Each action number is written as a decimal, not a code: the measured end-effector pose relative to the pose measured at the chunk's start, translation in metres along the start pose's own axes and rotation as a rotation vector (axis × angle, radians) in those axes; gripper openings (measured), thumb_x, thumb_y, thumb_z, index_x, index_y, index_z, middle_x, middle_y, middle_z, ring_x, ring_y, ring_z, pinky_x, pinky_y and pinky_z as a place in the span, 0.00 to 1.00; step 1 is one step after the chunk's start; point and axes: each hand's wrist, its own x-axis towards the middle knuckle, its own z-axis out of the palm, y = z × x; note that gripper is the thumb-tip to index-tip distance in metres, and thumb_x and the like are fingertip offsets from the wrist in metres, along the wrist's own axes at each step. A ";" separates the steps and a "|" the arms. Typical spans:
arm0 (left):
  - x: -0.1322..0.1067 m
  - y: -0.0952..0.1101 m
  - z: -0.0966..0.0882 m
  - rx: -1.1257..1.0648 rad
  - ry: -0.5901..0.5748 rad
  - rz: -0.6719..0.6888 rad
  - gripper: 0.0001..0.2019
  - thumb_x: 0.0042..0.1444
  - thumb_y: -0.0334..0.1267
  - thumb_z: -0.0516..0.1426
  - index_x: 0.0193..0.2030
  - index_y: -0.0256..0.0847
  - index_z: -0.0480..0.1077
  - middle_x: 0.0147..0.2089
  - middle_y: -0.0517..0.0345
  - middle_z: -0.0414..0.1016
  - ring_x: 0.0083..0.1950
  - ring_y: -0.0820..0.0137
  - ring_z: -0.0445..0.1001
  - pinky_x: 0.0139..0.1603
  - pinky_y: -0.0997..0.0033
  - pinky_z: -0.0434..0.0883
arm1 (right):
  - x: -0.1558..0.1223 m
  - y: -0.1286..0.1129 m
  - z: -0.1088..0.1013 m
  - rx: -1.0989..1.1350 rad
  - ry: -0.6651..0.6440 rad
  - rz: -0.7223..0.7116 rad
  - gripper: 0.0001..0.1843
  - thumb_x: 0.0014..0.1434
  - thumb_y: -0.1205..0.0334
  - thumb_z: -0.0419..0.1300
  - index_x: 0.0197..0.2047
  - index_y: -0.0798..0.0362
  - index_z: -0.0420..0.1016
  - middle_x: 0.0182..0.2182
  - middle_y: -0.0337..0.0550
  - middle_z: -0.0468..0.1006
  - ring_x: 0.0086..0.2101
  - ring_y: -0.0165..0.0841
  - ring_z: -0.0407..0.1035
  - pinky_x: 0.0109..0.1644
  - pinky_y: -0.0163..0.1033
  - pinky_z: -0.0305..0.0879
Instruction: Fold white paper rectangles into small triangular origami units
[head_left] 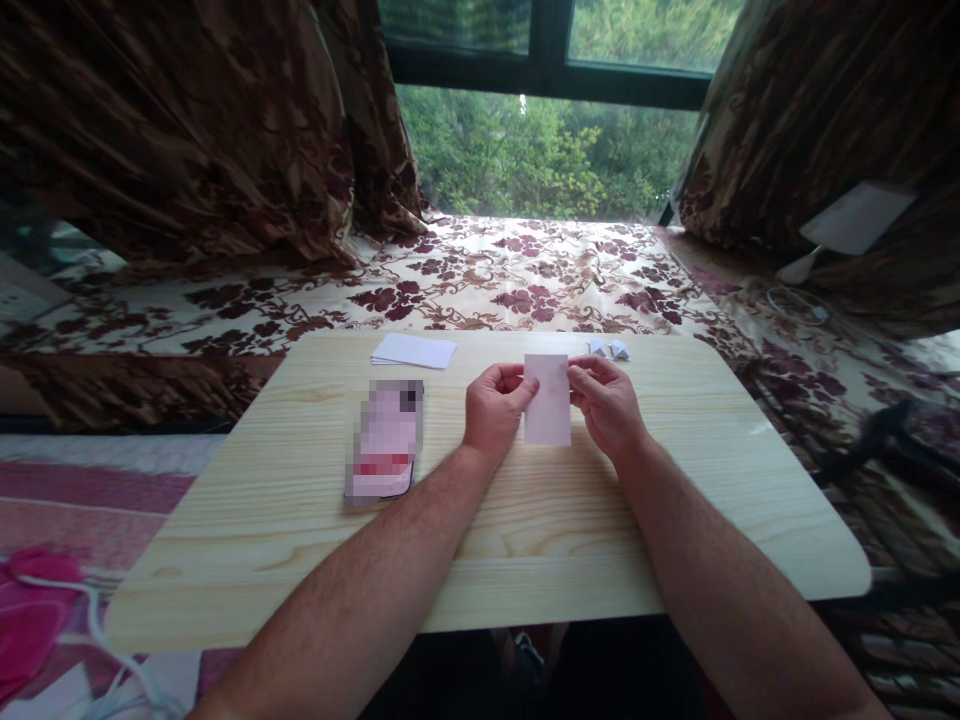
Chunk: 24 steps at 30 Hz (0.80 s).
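Observation:
A small white sheet of paper [547,415] is held up over the middle of the table. My left hand [496,402] pinches its left edge, thumb in front. On the other side, my right hand [606,402] has its fingers closed at the upper right edge. Behind my right hand lie two small folded white paper pieces [607,349]. A stack of white paper sheets [412,351] rests at the table's back left. Nearer to my left forearm is a pixelated pink item [386,435] that looks like a phone.
The light wooden table [247,520] has rounded corners and stands before a ledge with floral cloth [517,270]. A white lamp [855,218] is at the right. Pink fabric [34,610] and a white cable [94,610] lie at the lower left.

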 end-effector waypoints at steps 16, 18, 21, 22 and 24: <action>-0.001 0.001 0.000 -0.019 -0.026 0.008 0.20 0.43 0.44 0.70 0.41 0.36 0.77 0.32 0.54 0.79 0.31 0.70 0.76 0.34 0.70 0.73 | -0.003 -0.002 0.002 -0.063 -0.046 0.053 0.15 0.48 0.53 0.72 0.37 0.50 0.77 0.28 0.38 0.78 0.28 0.30 0.70 0.34 0.36 0.67; -0.001 0.001 0.000 -0.013 -0.023 0.000 0.20 0.44 0.44 0.69 0.42 0.37 0.78 0.32 0.54 0.80 0.31 0.70 0.75 0.33 0.70 0.73 | -0.003 -0.003 0.003 -0.082 -0.051 0.062 0.17 0.47 0.53 0.72 0.38 0.50 0.77 0.29 0.38 0.79 0.28 0.30 0.70 0.34 0.37 0.67; -0.002 0.001 0.000 0.027 0.014 -0.005 0.17 0.46 0.43 0.68 0.43 0.38 0.80 0.35 0.53 0.82 0.32 0.70 0.76 0.33 0.71 0.72 | -0.003 -0.002 0.003 -0.074 -0.076 0.068 0.19 0.45 0.53 0.73 0.39 0.51 0.76 0.31 0.39 0.80 0.30 0.31 0.72 0.35 0.37 0.68; -0.001 0.001 0.000 0.038 0.024 -0.002 0.17 0.47 0.43 0.68 0.43 0.38 0.81 0.36 0.52 0.82 0.33 0.69 0.76 0.34 0.71 0.72 | -0.003 -0.001 0.003 -0.072 -0.086 0.068 0.19 0.45 0.53 0.73 0.39 0.51 0.76 0.32 0.40 0.81 0.30 0.31 0.72 0.35 0.37 0.68; -0.001 0.001 0.000 0.048 0.023 0.007 0.15 0.48 0.42 0.67 0.42 0.38 0.81 0.38 0.52 0.83 0.35 0.68 0.77 0.36 0.70 0.72 | -0.002 -0.001 0.003 -0.073 -0.111 0.066 0.20 0.45 0.53 0.74 0.39 0.51 0.76 0.32 0.40 0.81 0.30 0.31 0.72 0.34 0.37 0.68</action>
